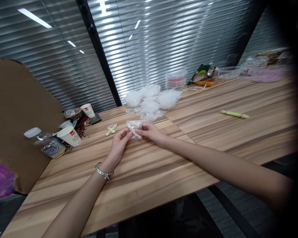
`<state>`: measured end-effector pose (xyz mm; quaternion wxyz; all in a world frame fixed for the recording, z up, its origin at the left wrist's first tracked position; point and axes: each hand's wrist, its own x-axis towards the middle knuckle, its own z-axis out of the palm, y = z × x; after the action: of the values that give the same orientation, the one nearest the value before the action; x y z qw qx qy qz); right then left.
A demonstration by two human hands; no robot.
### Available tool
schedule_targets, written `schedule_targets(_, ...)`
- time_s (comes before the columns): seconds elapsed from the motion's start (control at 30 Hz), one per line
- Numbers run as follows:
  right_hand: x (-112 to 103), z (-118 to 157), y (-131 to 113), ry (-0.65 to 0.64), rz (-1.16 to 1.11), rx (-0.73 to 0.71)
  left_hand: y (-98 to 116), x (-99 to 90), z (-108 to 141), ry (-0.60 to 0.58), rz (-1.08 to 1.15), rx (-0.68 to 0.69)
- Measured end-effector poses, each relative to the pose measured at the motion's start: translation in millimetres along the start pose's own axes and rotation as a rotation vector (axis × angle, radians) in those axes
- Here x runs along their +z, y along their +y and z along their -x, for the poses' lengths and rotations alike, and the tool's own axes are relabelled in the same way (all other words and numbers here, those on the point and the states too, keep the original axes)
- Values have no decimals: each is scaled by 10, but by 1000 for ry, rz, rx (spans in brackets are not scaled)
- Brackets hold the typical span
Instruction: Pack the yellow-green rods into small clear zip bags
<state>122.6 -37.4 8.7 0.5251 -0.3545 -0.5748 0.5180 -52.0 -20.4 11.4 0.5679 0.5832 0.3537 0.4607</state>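
Observation:
Both my hands meet over a small clear plastic bag near the middle of the wooden table. My left hand pinches the bag's lower left side, a silver bangle on that wrist. From the right, my right hand has its thumb and fingers closed on the bag's right edge. Something pale and slim shows inside the bag, partly behind my fingers; its kind I cannot make out. Left of the bag lies another small clear bag with yellow pieces in it. Just beyond my hands is a pile of clear plastic bags.
Two paper cups and a plastic bottle stand at the left by a cardboard sheet. A yellow-green stick lies at the right. Stacked clear tubs, a green packet and a pink-filled container line the back.

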Motion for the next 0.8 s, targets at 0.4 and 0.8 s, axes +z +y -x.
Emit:
schedule_targets(0.4, 10, -36, 83, -3, 30, -58, 27, 19, 22, 42, -87, 23)
schedule_targets(0.8, -11, -65, 104, 30, -34, -52, -19, -25, 2, 37, -174, 41)
